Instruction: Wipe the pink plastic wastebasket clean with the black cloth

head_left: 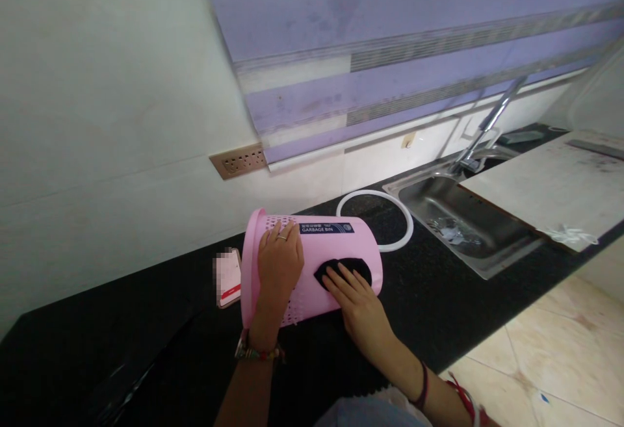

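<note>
Pink garbage bin (pixel 314 249) is pressed by the flat left hand (pixel 281 261), black cloth (pixel 361 265) by the outspread right hand (pixel 364 313); rolling could be caused by uneven pressure.

The bin (pixel 314 248) lies on the counter (pixel 429 310) between phone (pixel 229 274) and sink (pixel 492 222).

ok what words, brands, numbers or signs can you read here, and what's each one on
"GARBAGE BIN": white capitals on the dark label of the pink bin.
Smaller characters above those words and a round emblem at the label's right end: too small to read.
Phone screen: a red band, any wording on it too small and blurred to read.
</note>
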A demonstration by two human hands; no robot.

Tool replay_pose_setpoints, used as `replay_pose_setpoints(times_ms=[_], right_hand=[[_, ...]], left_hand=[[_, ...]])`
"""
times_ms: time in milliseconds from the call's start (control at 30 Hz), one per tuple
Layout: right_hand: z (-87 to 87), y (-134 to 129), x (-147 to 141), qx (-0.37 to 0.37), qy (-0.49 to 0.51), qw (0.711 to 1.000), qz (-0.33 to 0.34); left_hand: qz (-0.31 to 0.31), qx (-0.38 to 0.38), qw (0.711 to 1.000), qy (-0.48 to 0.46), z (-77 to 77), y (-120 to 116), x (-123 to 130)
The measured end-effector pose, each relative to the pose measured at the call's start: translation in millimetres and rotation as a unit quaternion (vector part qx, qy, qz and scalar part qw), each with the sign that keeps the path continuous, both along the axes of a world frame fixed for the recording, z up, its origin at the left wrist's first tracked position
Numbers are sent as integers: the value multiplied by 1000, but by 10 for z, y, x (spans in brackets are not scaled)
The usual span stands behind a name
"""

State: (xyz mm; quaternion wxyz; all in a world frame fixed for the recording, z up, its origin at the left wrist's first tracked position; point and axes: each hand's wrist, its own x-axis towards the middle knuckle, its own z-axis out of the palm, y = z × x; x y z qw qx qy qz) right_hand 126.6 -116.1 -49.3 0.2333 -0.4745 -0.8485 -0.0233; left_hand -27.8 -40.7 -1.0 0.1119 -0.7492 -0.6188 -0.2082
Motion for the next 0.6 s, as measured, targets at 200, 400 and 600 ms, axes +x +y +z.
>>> replay_pose_setpoints(times_ms=[200, 400, 600], right_hand=[[-35, 41, -79, 37, 18, 998, -38], [28, 110, -163, 60, 6, 997, -57], [-8, 66, -225, 72, -16, 996, -41]], left_hand=[[6, -10, 1000, -1, -3, 46, 17], [15, -12, 1000, 1, 1, 68, 17], [17, -17, 1000, -8, 7, 80, 17]])
